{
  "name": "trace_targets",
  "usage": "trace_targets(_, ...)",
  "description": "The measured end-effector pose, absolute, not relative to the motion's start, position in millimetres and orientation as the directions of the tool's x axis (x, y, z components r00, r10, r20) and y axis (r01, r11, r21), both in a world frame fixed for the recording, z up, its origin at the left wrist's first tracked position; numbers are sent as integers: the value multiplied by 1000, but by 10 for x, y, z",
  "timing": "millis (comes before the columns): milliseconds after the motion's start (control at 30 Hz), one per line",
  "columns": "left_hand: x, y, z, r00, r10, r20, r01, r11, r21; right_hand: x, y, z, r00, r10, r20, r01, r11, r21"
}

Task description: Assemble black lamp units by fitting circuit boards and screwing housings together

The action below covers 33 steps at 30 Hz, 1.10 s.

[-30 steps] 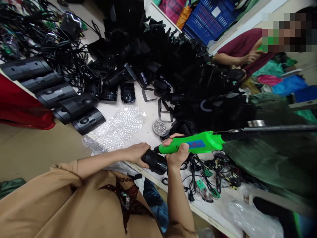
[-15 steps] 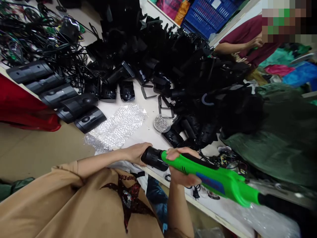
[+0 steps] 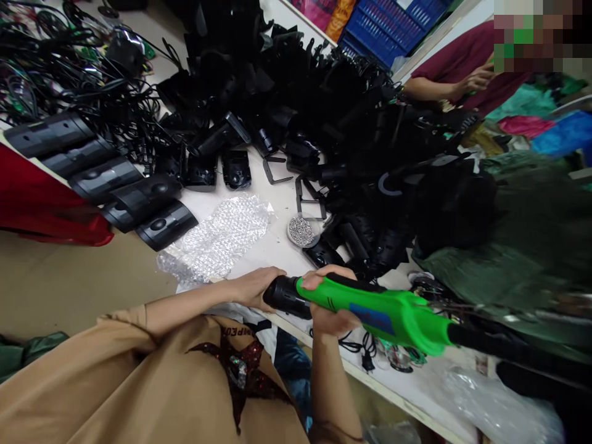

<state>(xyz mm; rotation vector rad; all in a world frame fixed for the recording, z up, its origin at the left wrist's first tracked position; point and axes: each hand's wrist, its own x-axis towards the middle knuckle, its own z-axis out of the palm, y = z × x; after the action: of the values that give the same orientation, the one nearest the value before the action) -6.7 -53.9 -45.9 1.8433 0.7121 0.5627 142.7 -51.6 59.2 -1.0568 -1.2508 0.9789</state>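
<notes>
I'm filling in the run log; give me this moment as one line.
Left hand: holds black housing | right hand: grips green power tool, front end at housing | nearby: bubble wrap

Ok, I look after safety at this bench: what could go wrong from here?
The green electric screwdriver could slip at the black cylindrical housing toward the left hand, which grips it close by. The housing is held near the front edge of the table, so it might fall if that grip loosens. The round dish of small metal pieces nearby could perhaps get knocked and spill.
</notes>
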Motion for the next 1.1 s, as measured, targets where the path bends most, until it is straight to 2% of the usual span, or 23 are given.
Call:
trace_targets(100, -87, -586, -500, 703, 706, 83, 184, -293, 938, 1438, -548, 722, 156, 920, 359, -67, 372, -926)
trace_targets(267, -156, -629, -473, 705, 708, 23, 177, -207, 962, 1549, -631, 943, 263, 842, 471, 13, 485, -875)
trace_targets(433, -208, -609, -392, 708, 703, -71, 230, -134, 964, 1597, -667, 958, 351, 827, 439, 30, 458, -888)
trace_targets(700, -231, -613, -341, 721, 683, -118, 264, -113, 958, 1693, -760, 970, 385, 839, 384, -85, 446, -891)
trace_targets(900, -257, -576, -284, 718, 670, -189, 315, -71, 946, 1749, -770, 1002, 395, 816, 422, -52, 479, -876)
trace_targets(1100, -248, -493, -178, 737, 623, -262, 331, 6, 944, 1848, -735, 964, 467, 790, 397, -43, 469, -882)
